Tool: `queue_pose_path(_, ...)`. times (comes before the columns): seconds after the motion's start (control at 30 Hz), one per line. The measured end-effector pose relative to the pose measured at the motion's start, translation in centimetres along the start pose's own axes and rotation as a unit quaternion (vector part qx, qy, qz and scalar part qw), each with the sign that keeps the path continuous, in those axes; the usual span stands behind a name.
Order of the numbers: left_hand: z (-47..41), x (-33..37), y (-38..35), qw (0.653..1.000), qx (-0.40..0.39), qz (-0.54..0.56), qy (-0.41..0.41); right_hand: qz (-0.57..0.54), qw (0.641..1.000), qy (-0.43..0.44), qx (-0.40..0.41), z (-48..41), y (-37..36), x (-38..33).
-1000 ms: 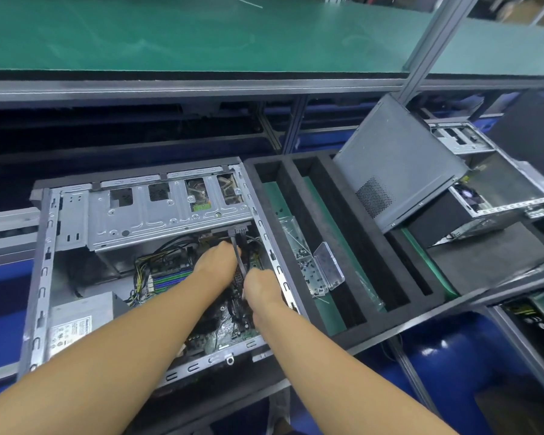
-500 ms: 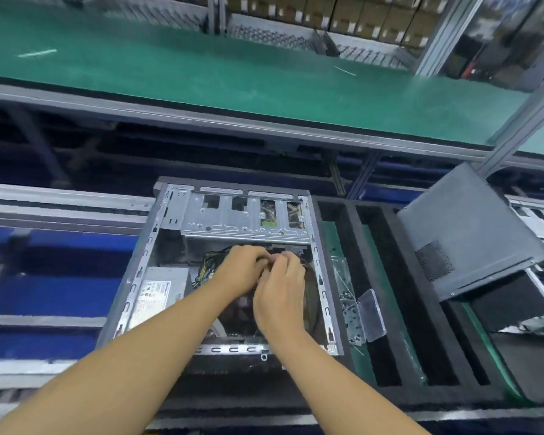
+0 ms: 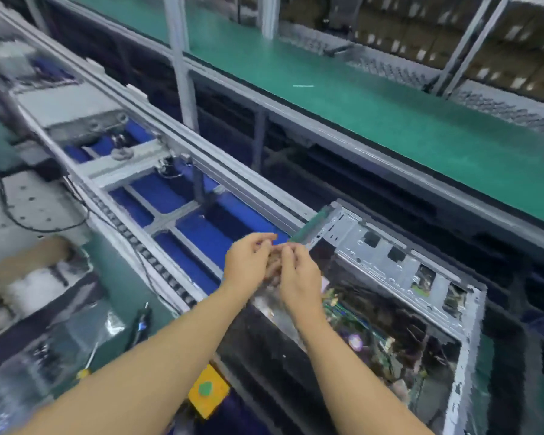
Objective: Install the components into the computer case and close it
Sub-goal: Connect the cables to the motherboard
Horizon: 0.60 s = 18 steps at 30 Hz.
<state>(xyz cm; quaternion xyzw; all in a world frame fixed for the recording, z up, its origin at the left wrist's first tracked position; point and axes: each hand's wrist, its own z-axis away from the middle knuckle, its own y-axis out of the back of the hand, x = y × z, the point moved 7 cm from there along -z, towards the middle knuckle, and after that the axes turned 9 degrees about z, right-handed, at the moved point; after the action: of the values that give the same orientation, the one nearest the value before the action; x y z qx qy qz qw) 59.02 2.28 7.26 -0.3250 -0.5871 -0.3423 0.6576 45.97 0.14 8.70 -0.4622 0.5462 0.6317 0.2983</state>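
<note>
Both forearms reached up from the bottom edge and met near the middle of the frame. The left grip point(image 3: 248, 262) and right grip point(image 3: 299, 274) were close together, fingers curled inward with tips touching and the backs of the hands toward the camera. Blur hid the gap between them, so I could not tell whether either pinched something small or held nothing. They hovered over the upper-left corner of the case point(image 3: 387, 262), which lay open side up at the lower right, its board point(image 3: 374, 328) showing inside. On the green desk point(image 3: 117, 287) at lower left lay a dark tool point(image 3: 140, 324). A yellow box point(image 3: 208, 392) sat at bottom centre.
</note>
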Motion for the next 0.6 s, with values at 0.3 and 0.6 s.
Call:
queue_pose_path(0.3, -1.3, -3.0, 24.4, 0.973, 0.226, -0.047, 0.019, 0.017, 0.96, -0.008, -0.278, 1.1, -22.7, -6.2)
queue_pose_path(0.6, -4.3, -9.6, 44.8, 0.9, 0.231, -0.345, 0.13, 0.095, 0.928, -0.036, -0.357, 2.6, -39.8, -7.8)
